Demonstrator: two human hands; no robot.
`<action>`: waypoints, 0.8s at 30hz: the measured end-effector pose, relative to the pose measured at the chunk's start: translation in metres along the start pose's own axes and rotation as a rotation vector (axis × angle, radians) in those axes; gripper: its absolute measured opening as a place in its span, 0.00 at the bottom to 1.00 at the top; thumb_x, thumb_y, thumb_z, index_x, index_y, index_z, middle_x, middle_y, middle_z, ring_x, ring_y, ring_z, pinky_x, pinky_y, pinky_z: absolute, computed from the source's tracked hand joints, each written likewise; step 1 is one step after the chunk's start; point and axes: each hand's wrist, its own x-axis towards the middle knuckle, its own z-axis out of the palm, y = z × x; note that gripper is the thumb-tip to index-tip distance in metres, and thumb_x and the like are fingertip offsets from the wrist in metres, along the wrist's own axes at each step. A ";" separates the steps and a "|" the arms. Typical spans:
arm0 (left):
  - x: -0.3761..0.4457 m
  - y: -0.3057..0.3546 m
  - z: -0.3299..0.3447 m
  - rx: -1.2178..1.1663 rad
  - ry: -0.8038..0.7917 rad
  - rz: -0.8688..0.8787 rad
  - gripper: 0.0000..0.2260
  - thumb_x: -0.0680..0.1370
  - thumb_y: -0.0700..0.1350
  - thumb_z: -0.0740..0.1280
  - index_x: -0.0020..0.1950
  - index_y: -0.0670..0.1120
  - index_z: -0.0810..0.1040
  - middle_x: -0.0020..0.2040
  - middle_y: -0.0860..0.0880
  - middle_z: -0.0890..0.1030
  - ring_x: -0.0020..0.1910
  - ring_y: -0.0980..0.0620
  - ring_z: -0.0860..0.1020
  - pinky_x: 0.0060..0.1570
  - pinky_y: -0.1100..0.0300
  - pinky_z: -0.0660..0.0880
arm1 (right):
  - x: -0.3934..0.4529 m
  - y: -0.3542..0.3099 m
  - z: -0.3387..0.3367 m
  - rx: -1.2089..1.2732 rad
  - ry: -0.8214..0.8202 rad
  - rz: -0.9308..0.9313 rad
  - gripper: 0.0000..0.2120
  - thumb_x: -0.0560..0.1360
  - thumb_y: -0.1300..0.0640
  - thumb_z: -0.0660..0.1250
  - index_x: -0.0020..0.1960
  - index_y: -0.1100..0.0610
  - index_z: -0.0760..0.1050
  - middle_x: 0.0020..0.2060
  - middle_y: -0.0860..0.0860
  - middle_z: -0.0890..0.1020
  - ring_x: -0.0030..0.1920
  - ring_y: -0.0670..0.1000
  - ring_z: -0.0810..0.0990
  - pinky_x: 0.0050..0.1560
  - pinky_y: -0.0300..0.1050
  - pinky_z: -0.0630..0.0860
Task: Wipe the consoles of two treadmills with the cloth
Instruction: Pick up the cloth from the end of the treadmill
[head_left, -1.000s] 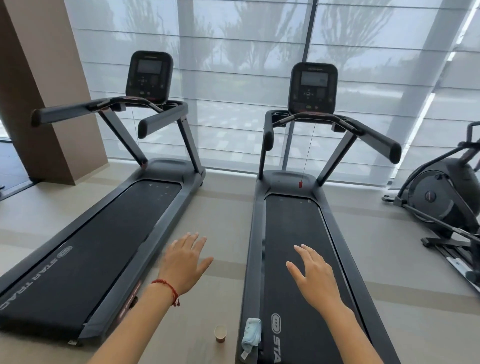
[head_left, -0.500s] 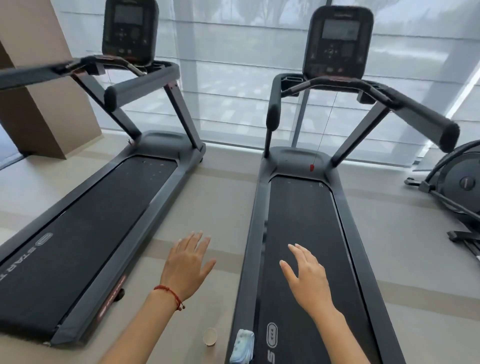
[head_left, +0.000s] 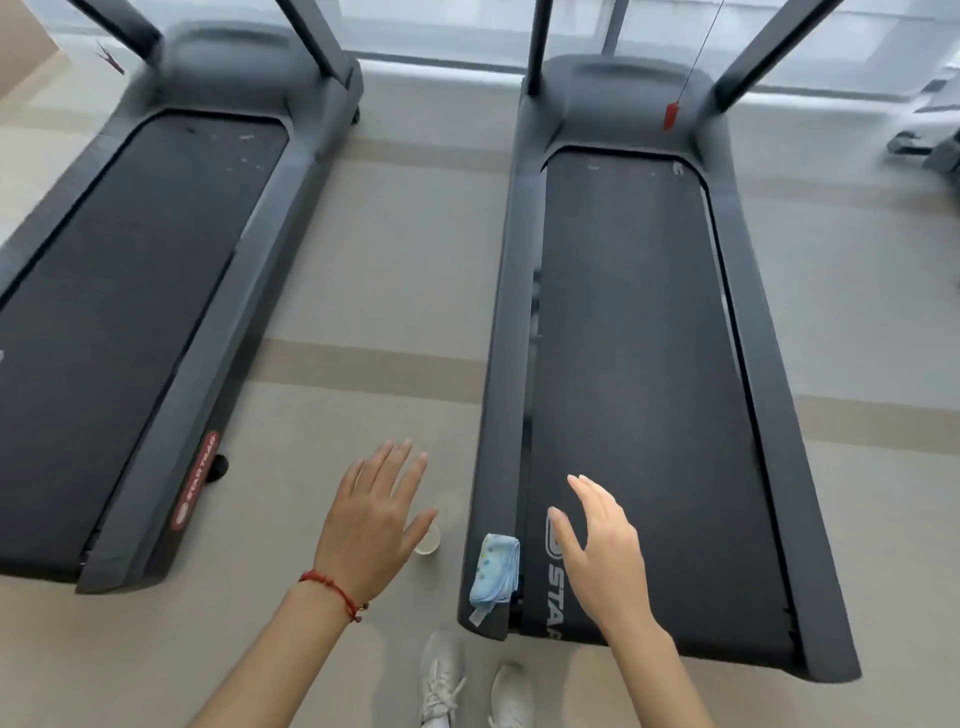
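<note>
A folded light-blue cloth lies on the left side rail of the right treadmill, near its rear end. My right hand hovers open just right of the cloth, over the belt. My left hand, with a red string at the wrist, hangs open over the floor left of the cloth. The left treadmill stands alongside. Both consoles are out of view above the frame.
A small paper cup stands on the floor between the treadmills, partly behind my left hand. My white shoes are at the bottom edge. A red safety clip dangles over the right treadmill's front. Another machine's base sits far right.
My view has tipped down from the consoles to the treadmill decks and floor. Both hands have come nearer the cloth and stay open.
</note>
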 end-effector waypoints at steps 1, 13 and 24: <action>0.002 -0.006 0.018 0.001 -0.011 0.023 0.25 0.81 0.58 0.44 0.66 0.43 0.67 0.64 0.40 0.74 0.65 0.43 0.68 0.61 0.47 0.65 | 0.005 0.009 0.017 0.018 -0.017 0.035 0.23 0.78 0.49 0.59 0.71 0.52 0.64 0.71 0.46 0.67 0.72 0.46 0.63 0.69 0.41 0.58; -0.006 -0.050 0.246 -0.085 -0.138 0.038 0.24 0.82 0.56 0.48 0.68 0.41 0.68 0.66 0.40 0.73 0.66 0.42 0.68 0.62 0.47 0.65 | 0.049 0.133 0.218 0.210 -0.162 0.316 0.21 0.77 0.54 0.63 0.69 0.55 0.67 0.65 0.47 0.73 0.67 0.47 0.69 0.64 0.35 0.63; -0.034 -0.068 0.379 -0.126 -0.207 -0.054 0.24 0.81 0.55 0.49 0.68 0.40 0.69 0.66 0.39 0.73 0.66 0.41 0.68 0.63 0.46 0.64 | 0.092 0.208 0.365 0.279 -0.067 0.613 0.34 0.72 0.46 0.67 0.73 0.53 0.59 0.70 0.50 0.68 0.69 0.51 0.67 0.65 0.50 0.68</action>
